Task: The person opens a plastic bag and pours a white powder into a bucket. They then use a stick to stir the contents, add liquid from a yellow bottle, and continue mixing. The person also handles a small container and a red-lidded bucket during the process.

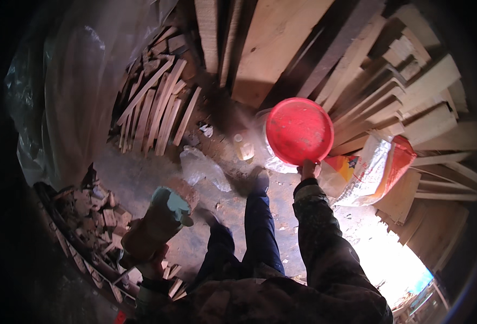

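My right hand [309, 170] is closed on the near rim of a round red lid [299, 132], its face dusty. A translucent whitish edge shows beside the lid; what lies beneath is hidden. At the lower left, my left hand [153, 262] is closed around the lower end of a tan scoop-like container [153, 227]. Its jagged, cut-looking mouth is pale teal and tilts up and away from me. A blurred brown patch [182, 191] shows at that mouth; I cannot tell whether it is loose material.
A red, white and yellow sack [376, 170] stands right of the lid. A clear plastic bag [203, 168] and a jar [244, 147] lie ahead of my feet. Wood strips [160, 110], scrap blocks [106, 216] and boards [276, 43] surround me. Plastic sheeting [76, 81] hangs left.
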`<action>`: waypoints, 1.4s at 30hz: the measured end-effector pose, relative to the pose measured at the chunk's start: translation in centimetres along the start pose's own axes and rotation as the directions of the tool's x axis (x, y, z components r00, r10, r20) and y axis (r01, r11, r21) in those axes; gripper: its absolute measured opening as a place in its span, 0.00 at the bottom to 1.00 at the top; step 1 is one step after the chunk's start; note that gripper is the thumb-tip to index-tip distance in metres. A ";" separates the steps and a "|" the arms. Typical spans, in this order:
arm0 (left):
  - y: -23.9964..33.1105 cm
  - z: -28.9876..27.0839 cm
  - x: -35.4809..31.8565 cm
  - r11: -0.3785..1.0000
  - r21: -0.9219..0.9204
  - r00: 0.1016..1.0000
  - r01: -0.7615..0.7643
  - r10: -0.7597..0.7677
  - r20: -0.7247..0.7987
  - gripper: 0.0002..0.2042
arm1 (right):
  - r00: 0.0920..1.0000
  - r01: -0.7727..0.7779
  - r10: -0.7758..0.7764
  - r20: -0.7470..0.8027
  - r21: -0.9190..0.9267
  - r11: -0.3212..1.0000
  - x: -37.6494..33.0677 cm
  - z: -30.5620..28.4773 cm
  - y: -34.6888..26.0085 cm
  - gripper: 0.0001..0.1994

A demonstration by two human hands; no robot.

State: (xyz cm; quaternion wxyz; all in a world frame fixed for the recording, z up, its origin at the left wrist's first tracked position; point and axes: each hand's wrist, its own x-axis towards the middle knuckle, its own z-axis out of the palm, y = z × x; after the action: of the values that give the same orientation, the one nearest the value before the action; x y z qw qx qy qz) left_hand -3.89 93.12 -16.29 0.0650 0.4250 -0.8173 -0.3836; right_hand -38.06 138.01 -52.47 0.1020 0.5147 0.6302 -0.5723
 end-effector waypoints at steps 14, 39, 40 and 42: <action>2.7 -2.1 -0.7 0.937 -0.271 0.975 0.220 -0.223 0.019 0.44 | 0.835 0.501 -0.344 0.429 -0.852 0.153 -0.5 -0.3 2.4 0.38; -8.9 -35.0 -24.2 0.733 -0.636 0.925 -0.241 -0.024 -0.378 0.48 | 0.166 0.442 0.345 0.924 -0.383 0.811 -57.4 0.4 2.5 0.06; -10.2 -35.7 -27.3 0.768 -0.596 0.916 -0.234 -0.031 -0.399 0.48 | 0.148 0.454 0.368 0.918 -0.394 0.799 -59.0 -0.1 4.2 0.08; -13.2 -37.4 -32.5 0.821 -0.529 0.889 -0.215 -0.059 -0.454 0.47 | 0.260 0.386 0.449 0.855 -0.519 0.763 -61.8 -0.8 8.1 0.19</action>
State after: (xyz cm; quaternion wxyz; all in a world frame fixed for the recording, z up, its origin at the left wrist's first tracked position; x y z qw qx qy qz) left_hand 41.26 91.39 7.94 0.3915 0.4286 -0.6455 -0.4963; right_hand -3.68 104.32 -12.82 0.6456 -0.0006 0.5742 -0.5035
